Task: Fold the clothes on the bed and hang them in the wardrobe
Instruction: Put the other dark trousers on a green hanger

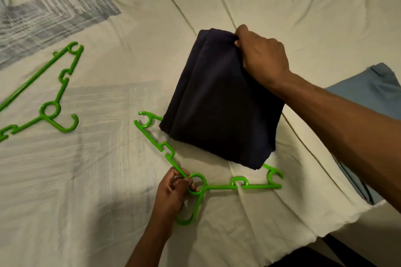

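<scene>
A folded dark navy garment [219, 102] lies on the cream bed sheet [108, 180], draped over the lower bar of a green plastic hanger [249, 185]. My right hand [261, 54] grips the garment's far top corner, fingers curled into the cloth. My left hand [173, 191] pinches the hanger at its ring near the hook, which points toward me. Part of the hanger's bar is hidden under the garment.
A second green hanger [52, 97] lies at the left on the sheet. A light blue garment [368, 93] sits at the right, by the bed's edge. A grey-patterned patch of bedding [43, 6] fills the top left. The bed edge [325, 232] runs along the lower right.
</scene>
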{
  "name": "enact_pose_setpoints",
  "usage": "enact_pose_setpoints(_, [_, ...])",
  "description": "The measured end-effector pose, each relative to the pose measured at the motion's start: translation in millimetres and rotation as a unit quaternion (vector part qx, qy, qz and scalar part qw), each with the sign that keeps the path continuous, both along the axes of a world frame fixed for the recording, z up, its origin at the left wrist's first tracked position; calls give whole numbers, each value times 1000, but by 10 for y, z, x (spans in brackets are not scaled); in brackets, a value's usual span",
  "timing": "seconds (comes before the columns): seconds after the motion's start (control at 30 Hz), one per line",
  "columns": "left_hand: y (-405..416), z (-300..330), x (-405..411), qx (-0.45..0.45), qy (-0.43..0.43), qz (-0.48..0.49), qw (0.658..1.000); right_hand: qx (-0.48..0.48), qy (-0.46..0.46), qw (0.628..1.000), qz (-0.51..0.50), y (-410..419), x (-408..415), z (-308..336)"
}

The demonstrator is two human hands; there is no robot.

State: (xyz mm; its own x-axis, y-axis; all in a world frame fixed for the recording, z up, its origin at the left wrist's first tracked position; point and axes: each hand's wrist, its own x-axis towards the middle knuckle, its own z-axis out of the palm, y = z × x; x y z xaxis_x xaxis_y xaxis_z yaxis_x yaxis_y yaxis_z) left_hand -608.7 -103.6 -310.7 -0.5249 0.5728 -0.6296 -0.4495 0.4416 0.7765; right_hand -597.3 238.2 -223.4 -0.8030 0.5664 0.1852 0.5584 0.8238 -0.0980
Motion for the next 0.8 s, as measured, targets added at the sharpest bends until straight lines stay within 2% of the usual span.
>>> enact_pose_setpoints(0.17, [33, 18, -21, 6, -22, 9, 1000, -15, -90, 994, -57, 51, -38, -373])
enact_pose_setpoints(0.23, [29, 23, -3, 9, -22, 18, 1000, -21, -79, 994, -74, -126, -3, -552])
enact_pose_setpoints(0.37, [55, -32, 31, 5, 20, 43, 999, -48, -40, 998, 6, -768, 128, -787])
enact_pose_setpoints(0.57, [-11, -199, 102, -13, 52, 67, 996, -54, -93, 992, 68, -1760, 307, -1428])
enact_pose_setpoints(0.67, [-47, -238, 120, -24, 63, 56, 996, -43, -107, 992, 59, -1821, 331, -1534])
enact_pose_setpoints(0.8, [-135, -286, 172, -78, 114, 18, 990, -81, -89, 992, 49, -1782, 316, -1408])
